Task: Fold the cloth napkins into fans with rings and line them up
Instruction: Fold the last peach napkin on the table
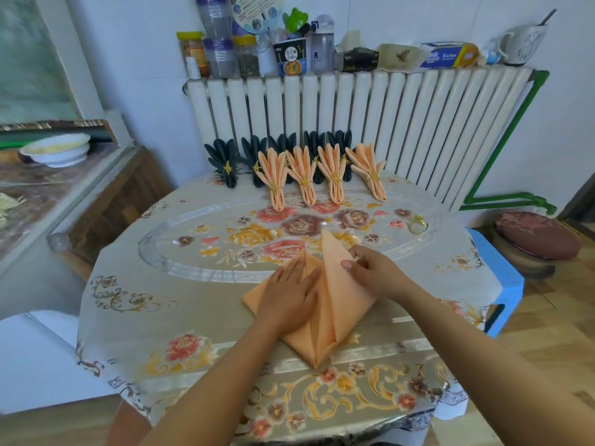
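Observation:
An orange cloth napkin lies partly pleated in the middle of the floral table, its point toward me. My left hand presses flat on its left half. My right hand pinches the raised right fold at its edge. A loose gold napkin ring rests on the table to the far right. At the back edge stands a row of several finished orange fans with gold rings, and behind them a row of dark fans against the radiator.
A white radiator backs the table, its top crowded with jars, bottles and boxes. A blue stool and a round cushioned stool stand at the right. A counter with a white bowl is at the left.

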The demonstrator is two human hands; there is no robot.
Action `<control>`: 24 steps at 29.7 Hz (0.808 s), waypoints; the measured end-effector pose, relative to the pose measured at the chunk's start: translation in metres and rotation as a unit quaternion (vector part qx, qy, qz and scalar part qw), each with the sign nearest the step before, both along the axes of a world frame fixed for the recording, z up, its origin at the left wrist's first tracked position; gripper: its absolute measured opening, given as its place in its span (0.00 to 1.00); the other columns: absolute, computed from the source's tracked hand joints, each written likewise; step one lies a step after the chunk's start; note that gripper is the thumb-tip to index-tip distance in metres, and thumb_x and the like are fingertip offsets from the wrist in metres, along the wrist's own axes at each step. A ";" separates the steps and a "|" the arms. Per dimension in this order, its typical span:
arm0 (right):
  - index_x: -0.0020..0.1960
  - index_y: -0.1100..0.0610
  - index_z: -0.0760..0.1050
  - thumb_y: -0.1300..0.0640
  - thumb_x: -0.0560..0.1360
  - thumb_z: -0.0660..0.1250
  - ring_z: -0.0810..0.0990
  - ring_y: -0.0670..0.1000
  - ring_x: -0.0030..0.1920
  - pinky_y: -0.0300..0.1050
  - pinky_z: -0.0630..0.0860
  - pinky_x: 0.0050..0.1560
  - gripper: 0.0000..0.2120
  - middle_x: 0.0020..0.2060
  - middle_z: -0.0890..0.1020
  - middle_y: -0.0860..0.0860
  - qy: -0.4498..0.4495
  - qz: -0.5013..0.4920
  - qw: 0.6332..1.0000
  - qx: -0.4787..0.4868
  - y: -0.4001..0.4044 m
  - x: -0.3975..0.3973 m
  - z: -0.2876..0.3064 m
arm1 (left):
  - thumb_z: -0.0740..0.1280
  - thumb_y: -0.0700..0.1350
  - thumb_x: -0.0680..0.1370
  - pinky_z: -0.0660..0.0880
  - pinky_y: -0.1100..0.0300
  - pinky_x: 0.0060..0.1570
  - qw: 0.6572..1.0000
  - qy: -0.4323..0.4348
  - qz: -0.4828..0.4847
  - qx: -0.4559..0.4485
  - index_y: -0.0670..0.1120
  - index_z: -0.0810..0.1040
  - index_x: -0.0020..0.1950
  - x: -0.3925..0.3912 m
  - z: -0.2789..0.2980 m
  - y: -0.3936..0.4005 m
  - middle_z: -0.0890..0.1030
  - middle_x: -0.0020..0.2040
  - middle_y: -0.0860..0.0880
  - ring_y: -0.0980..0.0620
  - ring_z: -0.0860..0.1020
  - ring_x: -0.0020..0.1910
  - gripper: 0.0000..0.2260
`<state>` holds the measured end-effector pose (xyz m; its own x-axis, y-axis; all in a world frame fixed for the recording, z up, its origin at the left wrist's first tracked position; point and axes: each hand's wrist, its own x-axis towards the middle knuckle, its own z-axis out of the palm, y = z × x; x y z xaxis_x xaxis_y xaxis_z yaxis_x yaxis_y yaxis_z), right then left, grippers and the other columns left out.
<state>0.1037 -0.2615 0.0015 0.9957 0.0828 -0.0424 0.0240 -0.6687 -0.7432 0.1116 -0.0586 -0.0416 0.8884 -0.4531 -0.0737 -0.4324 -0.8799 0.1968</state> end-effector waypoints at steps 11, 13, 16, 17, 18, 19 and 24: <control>0.49 0.54 0.75 0.47 0.79 0.58 0.78 0.54 0.47 0.47 0.72 0.44 0.12 0.43 0.81 0.51 -0.088 -0.122 0.974 -0.167 0.044 0.003 -0.036 | 0.49 0.52 0.84 0.44 0.62 0.73 0.976 0.024 0.057 -0.210 0.51 0.45 0.79 -0.007 0.006 0.003 0.51 0.79 0.54 0.58 0.52 0.76 0.25; 0.47 0.55 0.75 0.47 0.79 0.58 0.77 0.54 0.47 0.48 0.71 0.46 0.14 0.45 0.79 0.51 -0.107 -0.130 0.969 -0.183 0.048 0.006 -0.042 | 0.49 0.54 0.83 0.44 0.59 0.75 0.984 0.015 0.042 -0.171 0.52 0.44 0.79 -0.005 0.003 0.003 0.50 0.79 0.53 0.58 0.50 0.77 0.26; 0.49 0.55 0.74 0.47 0.79 0.56 0.75 0.54 0.48 0.48 0.70 0.48 0.14 0.47 0.79 0.51 -0.108 -0.156 0.960 -0.207 0.051 0.010 -0.047 | 0.47 0.56 0.83 0.42 0.58 0.75 0.993 0.012 0.027 -0.118 0.55 0.46 0.79 -0.002 0.000 0.004 0.47 0.79 0.52 0.58 0.45 0.77 0.24; 0.50 0.55 0.73 0.46 0.79 0.56 0.75 0.54 0.48 0.48 0.70 0.48 0.13 0.47 0.79 0.51 -0.109 -0.167 0.958 -0.205 0.052 0.010 -0.047 | 0.47 0.57 0.83 0.41 0.58 0.74 0.994 0.013 0.025 -0.107 0.55 0.48 0.79 -0.002 0.000 0.004 0.46 0.79 0.52 0.58 0.45 0.77 0.24; 0.49 0.54 0.72 0.46 0.79 0.57 0.75 0.53 0.48 0.48 0.70 0.48 0.12 0.46 0.79 0.51 -0.112 -0.176 0.957 -0.200 0.052 0.011 -0.048 | 0.47 0.57 0.83 0.40 0.58 0.74 0.995 0.014 0.023 -0.099 0.56 0.48 0.79 -0.002 0.000 0.004 0.45 0.79 0.52 0.57 0.44 0.77 0.24; 0.49 0.54 0.72 0.46 0.78 0.58 0.75 0.53 0.47 0.48 0.71 0.48 0.12 0.45 0.79 0.50 -0.109 -0.182 0.958 -0.194 0.052 0.011 -0.048 | 0.47 0.58 0.83 0.40 0.58 0.74 0.995 0.016 0.022 -0.094 0.56 0.49 0.78 -0.002 0.000 0.003 0.45 0.79 0.52 0.57 0.43 0.77 0.24; 0.44 0.50 0.77 0.46 0.78 0.60 0.77 0.52 0.43 0.48 0.75 0.46 0.12 0.43 0.80 0.50 -0.069 -0.175 0.972 -0.142 0.048 0.016 -0.043 | 0.47 0.59 0.82 0.40 0.57 0.74 0.995 0.015 0.019 -0.093 0.58 0.49 0.78 -0.001 -0.001 0.004 0.44 0.79 0.51 0.57 0.42 0.77 0.24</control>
